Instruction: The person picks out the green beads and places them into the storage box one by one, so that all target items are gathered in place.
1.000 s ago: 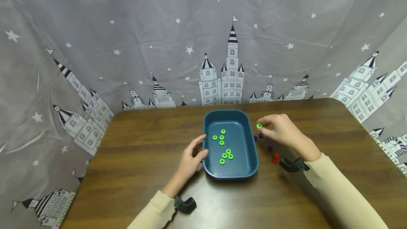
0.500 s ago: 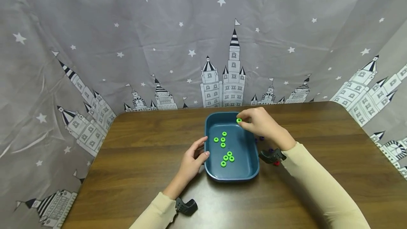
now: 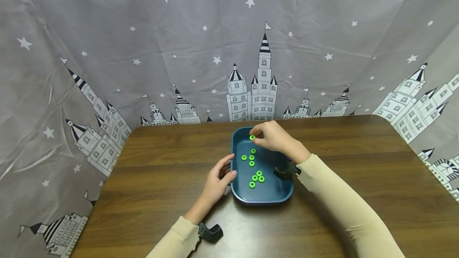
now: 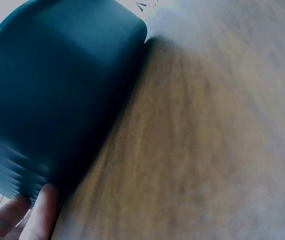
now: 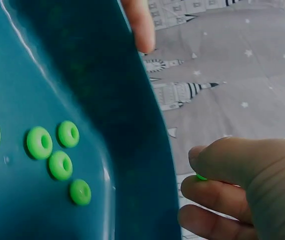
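A dark blue plastic tray [image 3: 276,192] stands on the table, with several bright green ring-shaped beads [image 3: 252,163] lying loose on its floor. My right hand [image 3: 274,136] is over the far part of the tray and pinches one green ring-shaped bead [image 3: 252,137] between thumb and fingers. In the right wrist view only a sliver of that held bead [image 5: 201,177] shows. At the tray's left side my left hand [image 3: 214,182] rests its fingertips and thumb against the wall. The left wrist view shows its fingers [image 4: 42,212] touching the tray's ribbed outer wall [image 4: 62,95].
Just past the tray's right wall, a bit of a purple bead [image 3: 289,160] shows beside the right wrist strap [image 3: 285,171]. The right forearm covers the table there. A grey curtain [image 3: 201,43] with printed castles hangs behind the wooden table [image 3: 172,162].
My right hand has carried the green ring-shaped bead leftward, from beside the tray to over its far end. The forearm now hides the red beads and most purple ones. The left hand stays at the tray.
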A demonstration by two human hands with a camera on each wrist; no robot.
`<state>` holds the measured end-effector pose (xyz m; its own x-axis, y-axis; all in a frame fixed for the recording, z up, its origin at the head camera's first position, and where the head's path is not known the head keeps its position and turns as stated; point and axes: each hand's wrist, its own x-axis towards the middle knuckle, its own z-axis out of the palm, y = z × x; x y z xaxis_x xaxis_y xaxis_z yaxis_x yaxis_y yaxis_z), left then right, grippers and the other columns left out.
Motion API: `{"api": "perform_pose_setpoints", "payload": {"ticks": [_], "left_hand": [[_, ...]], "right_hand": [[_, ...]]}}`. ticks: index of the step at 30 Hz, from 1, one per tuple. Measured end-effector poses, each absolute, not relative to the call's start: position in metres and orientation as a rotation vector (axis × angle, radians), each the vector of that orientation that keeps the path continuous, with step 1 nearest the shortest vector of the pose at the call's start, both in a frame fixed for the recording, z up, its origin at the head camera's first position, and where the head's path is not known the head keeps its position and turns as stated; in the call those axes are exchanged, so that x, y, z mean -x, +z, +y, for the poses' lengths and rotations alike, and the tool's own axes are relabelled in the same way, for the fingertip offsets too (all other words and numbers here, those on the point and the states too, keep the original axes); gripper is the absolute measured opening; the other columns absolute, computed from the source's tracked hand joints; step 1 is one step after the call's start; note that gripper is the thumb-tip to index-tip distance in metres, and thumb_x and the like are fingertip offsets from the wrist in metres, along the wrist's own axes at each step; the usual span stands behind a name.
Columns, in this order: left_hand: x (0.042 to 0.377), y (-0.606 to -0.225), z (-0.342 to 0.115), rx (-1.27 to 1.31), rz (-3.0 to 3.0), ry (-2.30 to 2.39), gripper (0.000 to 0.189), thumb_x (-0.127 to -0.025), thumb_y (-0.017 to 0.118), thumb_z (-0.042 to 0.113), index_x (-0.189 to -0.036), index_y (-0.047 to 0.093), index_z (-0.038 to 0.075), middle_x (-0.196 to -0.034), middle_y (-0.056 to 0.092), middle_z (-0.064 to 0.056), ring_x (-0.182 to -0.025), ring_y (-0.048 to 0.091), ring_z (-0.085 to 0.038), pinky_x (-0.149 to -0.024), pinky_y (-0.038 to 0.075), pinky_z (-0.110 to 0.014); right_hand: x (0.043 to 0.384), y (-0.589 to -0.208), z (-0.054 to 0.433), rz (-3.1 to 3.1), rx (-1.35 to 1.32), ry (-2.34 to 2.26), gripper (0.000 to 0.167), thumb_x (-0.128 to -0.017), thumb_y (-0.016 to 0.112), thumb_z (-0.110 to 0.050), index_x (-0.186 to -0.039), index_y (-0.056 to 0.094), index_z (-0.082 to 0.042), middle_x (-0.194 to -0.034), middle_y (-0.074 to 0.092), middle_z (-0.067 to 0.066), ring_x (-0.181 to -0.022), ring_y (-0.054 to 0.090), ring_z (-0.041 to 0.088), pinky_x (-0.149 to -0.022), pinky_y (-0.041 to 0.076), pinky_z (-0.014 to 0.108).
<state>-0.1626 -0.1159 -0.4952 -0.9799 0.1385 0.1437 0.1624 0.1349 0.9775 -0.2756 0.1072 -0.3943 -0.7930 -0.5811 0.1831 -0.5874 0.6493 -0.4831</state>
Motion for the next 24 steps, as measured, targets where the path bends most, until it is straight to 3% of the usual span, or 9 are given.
{"api": "perform_pose_setpoints", "payload": {"ticks": [8, 24], "left_hand": [[0.163, -0.495, -0.117, 0.327, -2.35, -2.024, 0.052, -0.097, 0.062, 0.005, -0.148, 0.05, 0.004, -0.14, 0.056, -0.032, -0.12, 0.064, -0.049, -0.074, 0.064, -0.032], [0.162, -0.494, -0.116, 0.308, -2.341, -2.059, 0.052, -0.097, 0.062, 0.005, -0.148, 0.051, 0.008, -0.141, 0.055, -0.031, -0.122, 0.062, -0.05, -0.075, 0.063, -0.03]], "right_hand": [[0.282, -0.406, 0.09, -2.888, -0.989, 0.88, 0.026, -0.089, 0.073, -0.011, -0.112, 0.076, 0.001, -0.1, 0.079, 0.012, -0.087, 0.075, 0.021, -0.077, 0.062, 0.034], [0.281, -0.424, 0.079, -2.95, -0.988, 0.85, 0.024, -0.092, 0.072, -0.011, -0.113, 0.075, 0.0, -0.104, 0.079, 0.012, -0.09, 0.075, 0.022, -0.079, 0.061, 0.033]]}}
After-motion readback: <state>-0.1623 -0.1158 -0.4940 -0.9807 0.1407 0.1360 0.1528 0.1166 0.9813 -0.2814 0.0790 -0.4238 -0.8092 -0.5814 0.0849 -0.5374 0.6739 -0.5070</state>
